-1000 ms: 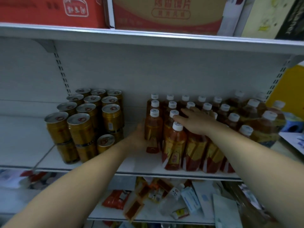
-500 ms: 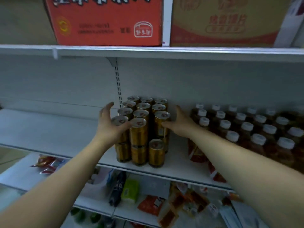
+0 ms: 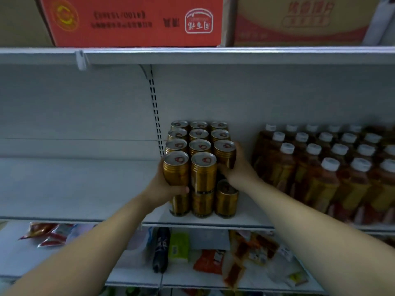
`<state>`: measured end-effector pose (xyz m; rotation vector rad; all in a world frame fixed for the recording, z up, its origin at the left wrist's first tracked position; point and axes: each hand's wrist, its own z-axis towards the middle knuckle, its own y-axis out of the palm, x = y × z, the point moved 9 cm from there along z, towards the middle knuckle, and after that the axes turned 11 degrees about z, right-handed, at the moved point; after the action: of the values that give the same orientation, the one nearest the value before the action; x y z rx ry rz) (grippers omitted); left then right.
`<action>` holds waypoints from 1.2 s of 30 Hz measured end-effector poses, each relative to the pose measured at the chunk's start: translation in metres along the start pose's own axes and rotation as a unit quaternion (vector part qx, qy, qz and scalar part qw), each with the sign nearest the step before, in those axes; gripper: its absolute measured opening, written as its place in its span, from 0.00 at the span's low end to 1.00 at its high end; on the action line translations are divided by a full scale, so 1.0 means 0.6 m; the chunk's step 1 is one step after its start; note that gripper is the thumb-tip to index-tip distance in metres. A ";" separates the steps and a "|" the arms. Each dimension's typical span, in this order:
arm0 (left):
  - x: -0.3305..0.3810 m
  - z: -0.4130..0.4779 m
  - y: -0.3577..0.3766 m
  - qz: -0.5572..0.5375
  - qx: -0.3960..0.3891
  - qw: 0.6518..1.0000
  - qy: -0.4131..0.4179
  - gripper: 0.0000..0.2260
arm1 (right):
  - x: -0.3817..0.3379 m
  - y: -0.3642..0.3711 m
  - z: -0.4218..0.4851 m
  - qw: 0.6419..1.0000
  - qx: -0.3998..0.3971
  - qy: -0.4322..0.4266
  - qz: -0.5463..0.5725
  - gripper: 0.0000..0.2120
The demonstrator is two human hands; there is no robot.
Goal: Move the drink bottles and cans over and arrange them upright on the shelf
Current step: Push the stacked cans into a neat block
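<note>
Several gold cans point(image 3: 203, 171) stand upright in a two-high block on the white shelf point(image 3: 74, 189). My left hand point(image 3: 164, 186) wraps around the front-left upper can point(image 3: 175, 167) from the left. My right hand point(image 3: 237, 169) grips the right-side upper can point(image 3: 224, 152) from the right. A single lower can point(image 3: 226, 198) stands at the block's front right with nothing on top. To the right, several brown tea bottles point(image 3: 324, 176) with white caps stand upright in rows.
The shelf is bare to the left of the cans. A red carton point(image 3: 132, 20) and a tan carton point(image 3: 299, 20) sit on the shelf above. Snack packets point(image 3: 213, 261) and a dark folded umbrella point(image 3: 161, 251) lie on the shelf below.
Both hands left the tea bottles, moved left to the can block, and have closed on upper cans at its left and right sides. The view shifted left and closer.
</note>
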<state>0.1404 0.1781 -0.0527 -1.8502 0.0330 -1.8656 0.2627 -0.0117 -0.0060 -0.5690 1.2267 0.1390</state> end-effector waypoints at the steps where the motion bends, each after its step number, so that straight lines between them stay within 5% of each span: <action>1: -0.005 0.003 -0.001 0.002 0.001 1.000 -0.003 0.50 | 0.003 0.001 -0.005 1.000 0.008 0.004 0.004 0.31; 6: -0.023 -0.001 -0.004 0.013 -0.011 1.000 0.002 0.55 | 0.010 0.008 -0.025 0.998 0.047 0.007 0.043 0.30; 12: -0.020 -0.011 0.007 0.031 0.001 0.998 0.046 0.45 | 0.016 0.016 -0.034 0.988 0.098 -0.005 0.123 0.24; 16: -0.021 -0.011 0.006 0.029 0.000 0.999 0.039 0.47 | 0.026 0.023 -0.038 0.982 0.102 -0.015 0.160 0.37; 19: -0.012 -0.014 0.011 0.050 -0.022 0.998 0.036 0.46 | 0.034 0.031 -0.035 0.985 0.081 0.021 0.148 0.35; 23: 0.003 -0.009 -0.021 0.097 -0.073 0.993 0.009 0.50 | 0.014 0.005 -0.025 0.991 0.086 0.027 0.101 0.20; 27: 0.047 0.020 -0.082 0.071 -0.014 0.997 -0.017 0.41 | -0.016 -0.029 0.025 0.996 0.074 0.032 0.031 0.38; 36: 0.107 0.113 -0.052 -0.005 -0.011 0.997 -0.078 0.22 | -0.056 -0.007 0.175 0.986 -0.085 0.049 -0.138 0.43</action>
<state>0.1978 0.2042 0.0229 -2.0082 -0.0093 -1.7283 0.3418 0.0421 0.0488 -0.8971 1.2252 -0.0204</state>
